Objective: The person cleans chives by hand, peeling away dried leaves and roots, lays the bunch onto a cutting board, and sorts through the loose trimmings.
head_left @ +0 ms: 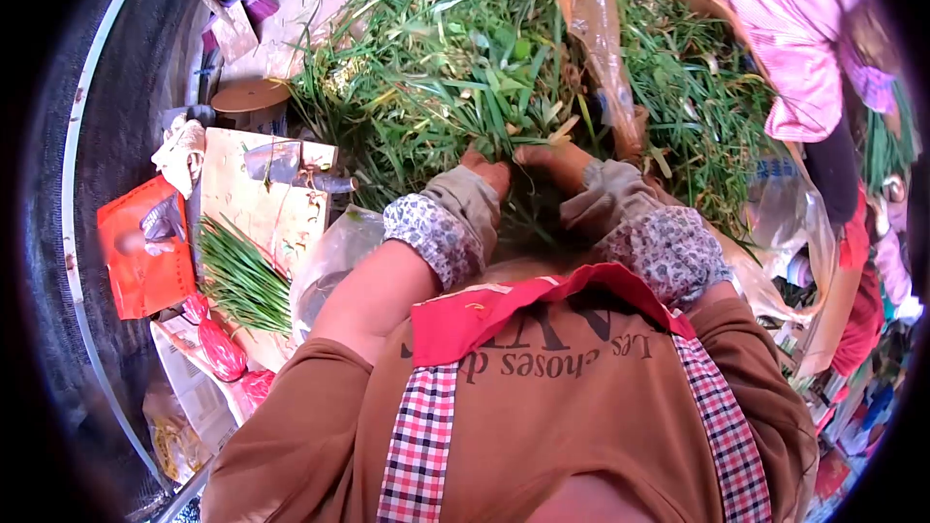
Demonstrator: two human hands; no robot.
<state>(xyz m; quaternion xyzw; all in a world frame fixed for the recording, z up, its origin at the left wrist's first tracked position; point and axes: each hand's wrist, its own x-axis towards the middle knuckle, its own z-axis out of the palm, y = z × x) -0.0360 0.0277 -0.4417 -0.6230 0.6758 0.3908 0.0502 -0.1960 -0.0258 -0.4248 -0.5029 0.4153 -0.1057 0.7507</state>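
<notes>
A large heap of long, thin green leaves (426,87), mixed with some broader and yellowed ones, fills the space in front of me. At its near edge, my left hand (487,174) is closed, its fingertips partly buried in the greens. Close beside it, my right hand (554,166) is also closed at a tuft of the leaves, with a pale yellow blade next to its fingers. Both hands seem to grip green leaves between them, though the stems are partly hidden. Floral cuffs cover my forearms.
A neat bunch of green stalks (242,276) lies on cardboard (262,169) at left, near a red-orange bag (145,250) and a round brown lid (250,96). Clear plastic (596,29) drapes over the heap. Another person's pink sleeve (799,48) shows at right.
</notes>
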